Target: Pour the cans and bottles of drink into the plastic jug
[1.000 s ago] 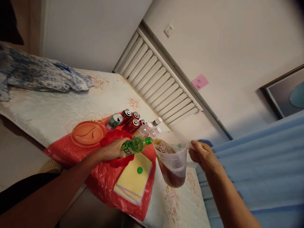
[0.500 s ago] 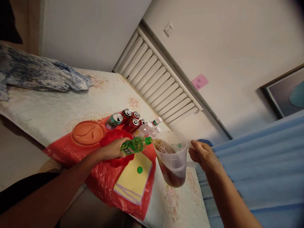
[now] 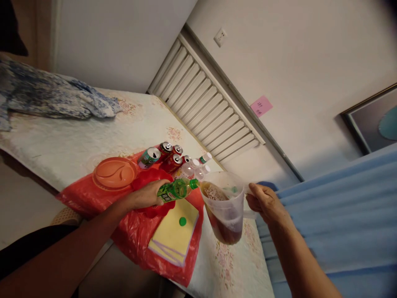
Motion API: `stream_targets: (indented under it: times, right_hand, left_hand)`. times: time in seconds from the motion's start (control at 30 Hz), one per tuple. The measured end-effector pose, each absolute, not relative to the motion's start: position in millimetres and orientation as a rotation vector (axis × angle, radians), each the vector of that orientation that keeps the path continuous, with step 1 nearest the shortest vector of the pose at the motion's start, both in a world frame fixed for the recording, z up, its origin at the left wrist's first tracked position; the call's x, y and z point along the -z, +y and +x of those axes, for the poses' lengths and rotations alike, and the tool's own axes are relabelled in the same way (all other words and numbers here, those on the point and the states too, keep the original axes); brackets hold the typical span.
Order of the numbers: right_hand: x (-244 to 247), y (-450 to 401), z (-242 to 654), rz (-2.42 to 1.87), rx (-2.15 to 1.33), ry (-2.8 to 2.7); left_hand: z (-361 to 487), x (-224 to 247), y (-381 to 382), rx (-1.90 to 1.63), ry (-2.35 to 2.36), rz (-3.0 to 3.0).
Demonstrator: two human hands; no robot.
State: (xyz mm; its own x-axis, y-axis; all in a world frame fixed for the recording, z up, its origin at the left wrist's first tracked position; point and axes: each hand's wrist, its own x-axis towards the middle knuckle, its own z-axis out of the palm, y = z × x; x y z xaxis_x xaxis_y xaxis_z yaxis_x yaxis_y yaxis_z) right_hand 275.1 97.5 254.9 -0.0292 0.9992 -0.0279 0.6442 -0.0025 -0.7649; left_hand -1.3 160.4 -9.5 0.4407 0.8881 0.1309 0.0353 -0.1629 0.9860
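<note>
My left hand (image 3: 149, 193) is wrapped round a green-labelled bottle (image 3: 174, 190), tilted with its neck at the rim of a clear plastic pitcher (image 3: 228, 215). Brown liquid with bubbles fills the lower part of the tilted pitcher. My right hand (image 3: 263, 199) grips the pitcher's handle and holds it above the table. A green cap (image 3: 182, 222) lies on a folded yellow cloth (image 3: 173, 236) below the bottle. Behind my left hand is a red scalloped dish (image 3: 145, 178), partly hidden by that hand.
Several cans (image 3: 149, 157) and clear bottles (image 3: 203, 170) stand behind the dish. An orange round lid (image 3: 114, 174) lies on red plastic sheeting (image 3: 130, 236). Patterned fabric (image 3: 62, 97) is at the table's far left. A radiator (image 3: 211, 107) and blue curtain (image 3: 341, 215) border the table.
</note>
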Motion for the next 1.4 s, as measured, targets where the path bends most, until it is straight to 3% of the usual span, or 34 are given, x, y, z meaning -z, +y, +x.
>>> stream_targets:
  times: [0.3,0.8,1.4]
  right_hand:
    - [-247,97,282,-1.651,-0.917,-1.677]
    - [-194,93,301,-1.260,-0.970,-1.289]
    - [-133,119,222,-0.926,-0.914,-0.977]
  left_hand:
    - [-2,10,160,-0.916,0.823,1.537]
    - [-3,10,159,-0.991,0.833,1.458]
    - [-17,-10,151,-1.651,1.282,1.406]
